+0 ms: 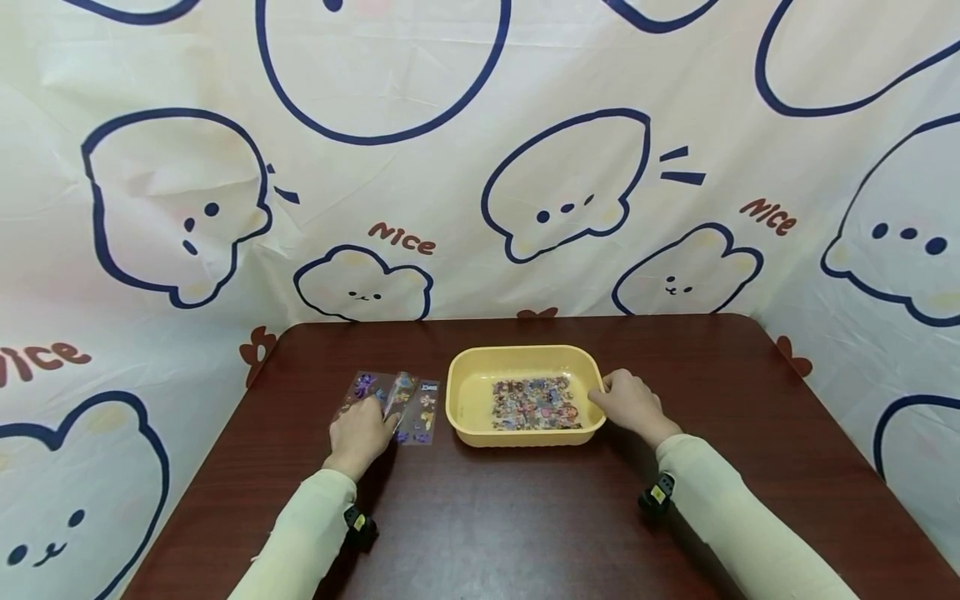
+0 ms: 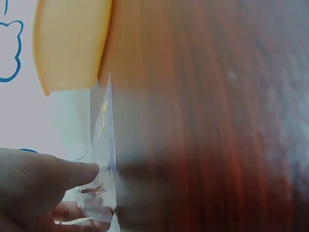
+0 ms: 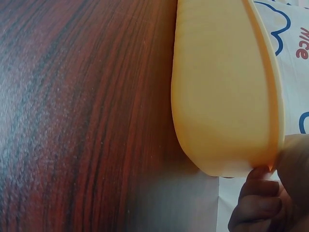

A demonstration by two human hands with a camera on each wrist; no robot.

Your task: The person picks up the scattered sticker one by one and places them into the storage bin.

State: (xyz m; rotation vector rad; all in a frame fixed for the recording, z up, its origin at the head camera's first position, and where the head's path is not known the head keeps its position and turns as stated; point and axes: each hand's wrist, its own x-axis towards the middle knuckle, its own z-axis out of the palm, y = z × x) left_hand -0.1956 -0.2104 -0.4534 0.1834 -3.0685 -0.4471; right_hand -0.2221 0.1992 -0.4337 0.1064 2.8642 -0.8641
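Observation:
Clear plastic sticker sheets (image 1: 420,415) with small coloured prints lie on the table left of a yellow plastic basin (image 1: 525,439). My left hand (image 1: 358,437) is over these sheets and pinches one clear sheet (image 2: 107,140), which bends up between thumb and fingers in the left wrist view. Inside the basin, a flat patch of many small colourful cartoon stickers (image 1: 534,404) covers the right part of the floor. At the basin's right end, my right hand (image 1: 636,406) grips the rim, with thumb and fingers on either side of the wall (image 3: 227,96).
The dark brown wooden table (image 1: 495,525) has rounded far corners. A pale cloth (image 1: 450,183) with blue cartoon outlines hangs behind it and along both sides. Each sleeve carries a small black wrist device, one on the left (image 1: 362,527) and one on the right (image 1: 656,498).

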